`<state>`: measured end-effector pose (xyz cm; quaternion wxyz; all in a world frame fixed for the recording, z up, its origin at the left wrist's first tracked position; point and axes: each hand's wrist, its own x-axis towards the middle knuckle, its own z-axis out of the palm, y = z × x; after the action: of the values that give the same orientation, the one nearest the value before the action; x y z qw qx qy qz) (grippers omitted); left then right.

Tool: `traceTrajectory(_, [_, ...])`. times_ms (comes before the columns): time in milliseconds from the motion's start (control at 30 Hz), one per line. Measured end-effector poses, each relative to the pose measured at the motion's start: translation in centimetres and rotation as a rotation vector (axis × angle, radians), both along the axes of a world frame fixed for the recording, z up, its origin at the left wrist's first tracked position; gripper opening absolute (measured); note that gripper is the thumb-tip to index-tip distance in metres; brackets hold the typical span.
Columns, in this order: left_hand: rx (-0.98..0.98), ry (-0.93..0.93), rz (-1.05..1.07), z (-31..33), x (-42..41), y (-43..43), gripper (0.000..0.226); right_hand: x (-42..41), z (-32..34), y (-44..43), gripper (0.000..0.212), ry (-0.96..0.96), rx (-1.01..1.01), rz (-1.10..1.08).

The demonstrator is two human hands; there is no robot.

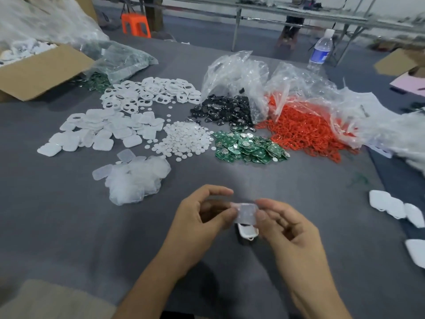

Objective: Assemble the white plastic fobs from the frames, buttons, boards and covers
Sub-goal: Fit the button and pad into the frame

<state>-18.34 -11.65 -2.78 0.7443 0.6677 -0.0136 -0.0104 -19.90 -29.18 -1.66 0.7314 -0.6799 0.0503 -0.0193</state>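
Note:
Both hands hover over the grey table near its front edge. My left hand (pixel 200 217) and my right hand (pixel 287 229) pinch a small translucent square cover (pixel 245 214) between their fingertips. Just below it lies a white fob shell (pixel 248 232) on the cloth, partly hidden by the cover and my right fingers. Farther back sit heaps of white frames (pixel 147 93), white square covers (pixel 101 130), small white round buttons (pixel 184 139), green boards (pixel 248 146) and translucent squares (pixel 135 178).
Black discs (pixel 225 111) and red rings (pixel 305 132) spill from clear bags behind the boards. A cardboard box (pixel 39 72) stands at the back left, a water bottle (pixel 320 49) at the back right. Finished white fobs (pixel 395 208) lie along the right edge.

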Motion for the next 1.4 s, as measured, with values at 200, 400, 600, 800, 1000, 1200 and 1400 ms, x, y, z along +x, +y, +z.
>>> traceTrajectory(200, [0.068,-0.147,-0.121,-0.3,-0.2,-1.3,0.036,0.1,0.5,-3.3,0.037,0.42,0.154,0.307])
traceTrajectory(400, [0.101,-0.163,-0.155,-1.4,0.1,-1.4,0.029,0.5,0.2,-3.9,0.026,0.41,0.072,0.361])
traceTrajectory(600, [0.741,-0.2,-0.043,-3.5,0.5,-1.2,0.08,2.0,-1.1,-3.4,0.017,0.219,-0.341,0.016])
traceTrajectory(800, [0.9,-0.279,-0.069,-4.9,0.9,-1.5,0.089,3.0,-2.2,-2.9,0.019,0.118,-0.677,0.038])
traceTrajectory(1000, [0.912,-0.304,-0.066,-5.2,1.0,-1.4,0.084,3.3,-2.6,-2.5,0.025,0.074,-0.743,0.06])
traceTrajectory(1200, [0.938,-0.312,-0.058,-5.2,0.9,-1.4,0.074,3.3,-3.2,-2.4,0.023,0.051,-0.752,0.042])
traceTrajectory(1400, [0.967,-0.328,-0.052,-5.3,0.9,-1.4,0.064,3.0,-3.6,-1.9,0.02,0.039,-0.761,0.003])
